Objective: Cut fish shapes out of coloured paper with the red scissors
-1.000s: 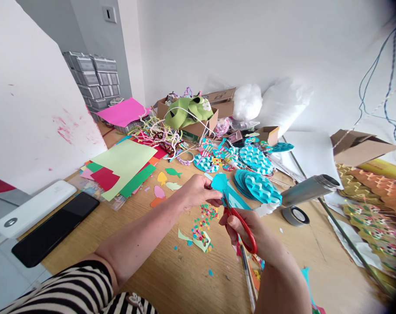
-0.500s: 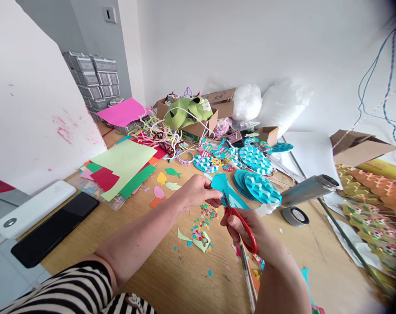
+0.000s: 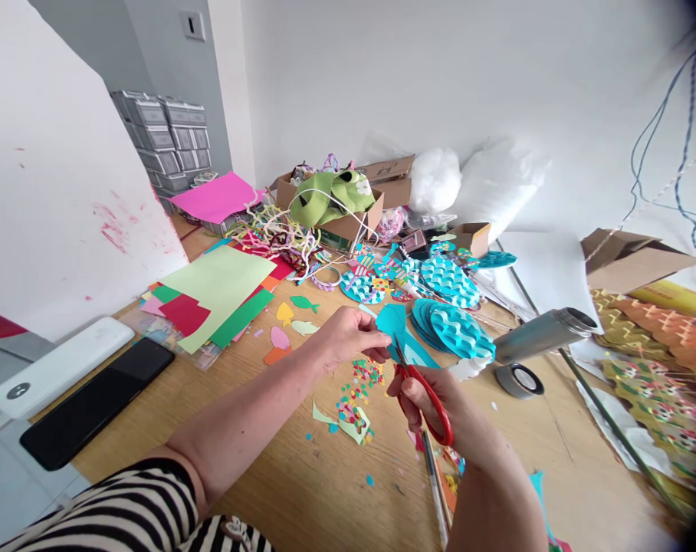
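Between its thumb and fingers, my left hand (image 3: 356, 337) pinches a piece of blue paper (image 3: 392, 320) above the table. My right hand (image 3: 425, 399) is closed around the red handles of a pair of scissors (image 3: 440, 414). Their blades meet the lower edge of the paper, close to my left fingertips. On the wood below lie many small coloured paper dots (image 3: 353, 399) and a pale green scrap (image 3: 356, 425). Left of my left hand are cut paper shapes, among them a green fish (image 3: 305, 303) and a pink one (image 3: 279, 337).
Coloured paper sheets (image 3: 221, 284) lie to the left, near a black phone (image 3: 98, 402) and a white device (image 3: 60, 368). Blue wavy paper discs (image 3: 460, 330), a steel flask (image 3: 546, 333) and its lid (image 3: 519, 380) stand to the right. Cardboard boxes (image 3: 348, 230) are behind.
The blue paper has turned and shifted slightly to the right in my left hand's pinch. The scissors stay at its edge; both hands have barely moved.
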Demonstrator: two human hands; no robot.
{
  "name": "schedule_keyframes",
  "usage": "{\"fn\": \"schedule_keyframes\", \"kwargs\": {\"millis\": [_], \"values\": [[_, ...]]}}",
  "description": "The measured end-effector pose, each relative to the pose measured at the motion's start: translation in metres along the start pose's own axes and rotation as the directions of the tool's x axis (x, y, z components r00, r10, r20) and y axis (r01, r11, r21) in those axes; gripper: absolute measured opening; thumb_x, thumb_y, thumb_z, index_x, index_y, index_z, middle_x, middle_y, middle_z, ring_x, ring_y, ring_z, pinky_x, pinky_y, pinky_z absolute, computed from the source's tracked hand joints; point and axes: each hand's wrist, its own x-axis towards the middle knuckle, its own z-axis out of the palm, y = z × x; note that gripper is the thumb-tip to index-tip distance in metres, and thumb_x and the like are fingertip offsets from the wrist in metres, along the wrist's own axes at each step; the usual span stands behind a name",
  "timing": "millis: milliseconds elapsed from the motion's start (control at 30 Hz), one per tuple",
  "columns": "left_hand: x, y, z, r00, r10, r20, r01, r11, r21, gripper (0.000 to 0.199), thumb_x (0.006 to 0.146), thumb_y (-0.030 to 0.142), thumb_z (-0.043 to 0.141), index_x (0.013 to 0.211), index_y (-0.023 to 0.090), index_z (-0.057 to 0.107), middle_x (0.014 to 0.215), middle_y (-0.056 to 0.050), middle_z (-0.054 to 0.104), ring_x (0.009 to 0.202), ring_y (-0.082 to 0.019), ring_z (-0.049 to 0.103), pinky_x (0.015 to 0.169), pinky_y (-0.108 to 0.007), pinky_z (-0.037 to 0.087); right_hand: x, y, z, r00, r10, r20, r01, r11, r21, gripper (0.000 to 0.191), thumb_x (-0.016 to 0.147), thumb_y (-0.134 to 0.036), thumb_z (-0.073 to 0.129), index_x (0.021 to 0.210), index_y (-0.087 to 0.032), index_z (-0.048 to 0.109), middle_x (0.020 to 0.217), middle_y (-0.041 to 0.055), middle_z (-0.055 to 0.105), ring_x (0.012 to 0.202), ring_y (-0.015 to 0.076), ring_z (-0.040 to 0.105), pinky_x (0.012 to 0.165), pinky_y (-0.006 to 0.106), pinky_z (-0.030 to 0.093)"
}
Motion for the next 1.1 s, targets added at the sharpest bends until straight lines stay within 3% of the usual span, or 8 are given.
{"fn": "schedule_keyframes", "kwargs": {"millis": [200,633,1100], "values": [[0.0004,-0.0008,-0.0004,1.0,-0.004,0.005,0.003,0.999,0.045,0.02,0.063,0.027,0.072,0.065,0.009,0.063,0.061,-0.005,0.066,0.058,-0.013,0.063,0.065,-0.029,0.053,0.0007,-0.0012,0.0005,0.999,-0.041,0.006,0.041,0.999,0.005,0.064,0.082,-0.076,0.037,0.067,-0.016,0.051,0.054,0.0031,0.056,0.048,0.0132,0.052,0.049,0.026,0.038],[-0.0008,0.0017,0.0013,1.0,-0.021,-0.002,0.021,0.999,0.028,0.013,0.065,0.021,0.069,0.065,0.009,0.063,0.059,-0.004,0.065,0.057,-0.012,0.063,0.064,-0.027,0.053,0.0005,-0.0013,0.0016,1.0,0.001,-0.013,-0.001,1.0,0.019,0.064,0.08,-0.077,0.039,0.075,-0.015,0.054,0.048,0.0,0.052,0.042,0.0125,0.047,0.042,0.026,0.037],[-0.0017,0.0034,0.0017,0.999,-0.045,0.007,0.045,0.999,0.012,0.016,0.064,0.022,0.072,0.063,0.009,0.062,0.058,-0.005,0.065,0.055,-0.012,0.062,0.062,-0.026,0.052,0.0007,-0.0031,0.0015,1.0,-0.006,-0.013,0.006,1.0,0.002,0.064,0.079,-0.078,0.04,0.071,-0.015,0.054,0.048,0.001,0.054,0.042,0.0124,0.049,0.043,0.025,0.035]]}}
